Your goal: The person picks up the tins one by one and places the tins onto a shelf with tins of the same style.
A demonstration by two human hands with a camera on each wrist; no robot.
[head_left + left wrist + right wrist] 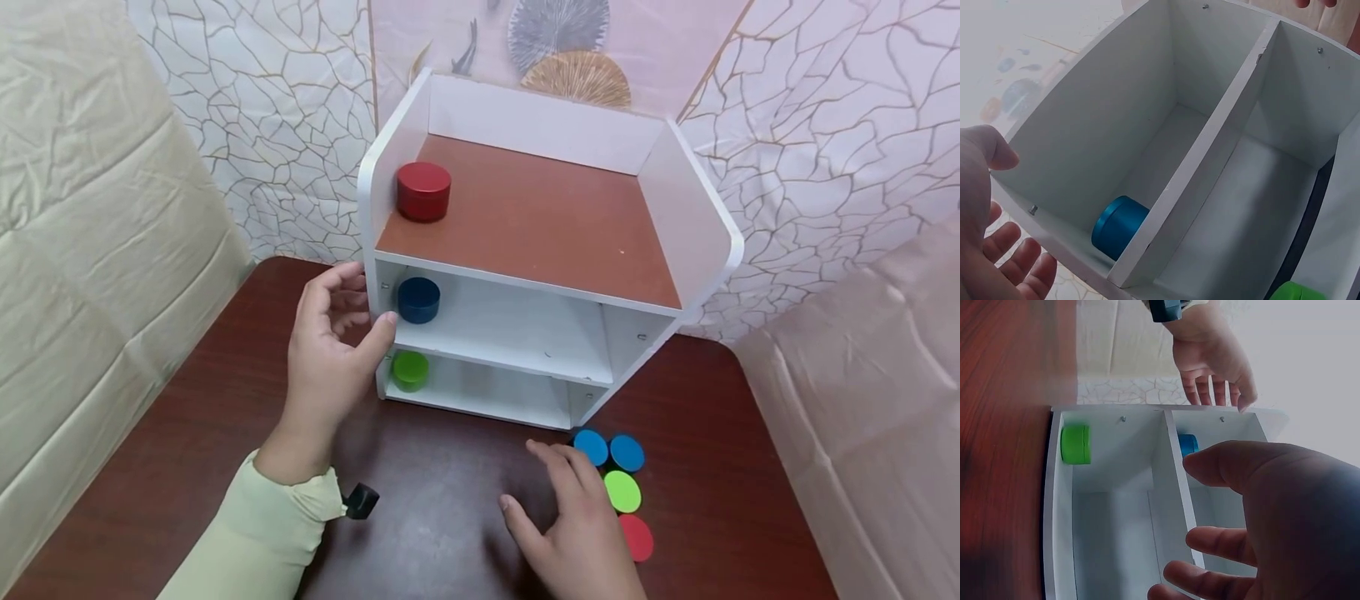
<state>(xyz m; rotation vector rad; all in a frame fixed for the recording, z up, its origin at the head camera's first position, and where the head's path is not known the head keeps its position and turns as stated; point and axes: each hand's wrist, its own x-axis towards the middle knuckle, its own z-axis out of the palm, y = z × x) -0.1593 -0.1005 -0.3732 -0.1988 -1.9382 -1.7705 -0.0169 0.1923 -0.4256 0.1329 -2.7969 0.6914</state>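
Table (pixel 720 483) bears shelf unit (pixel 686 200), two blue pieces (pixel 591 447), lime piece (pixel 622 492), red piece (pixel 637 537); shelves (pixel 517 329) hold, downward, red tin (pixel 423 193), blue tin (pixel 418 300), green tin (pixel 410 372).

Gold-veined white backdrop (pixel 262 108); cream cloth (pixel 82 250) left, pinkish cloth (pixel 885 375) right; reddish table (pixel 712 500)

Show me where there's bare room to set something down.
Free: top shelf, right of the red container; middle shelf, right of the dark blue container; bottom shelf, right of the green container; tabletop, left of the right hand. Crowded: just right of that hand, where four round containers cluster.
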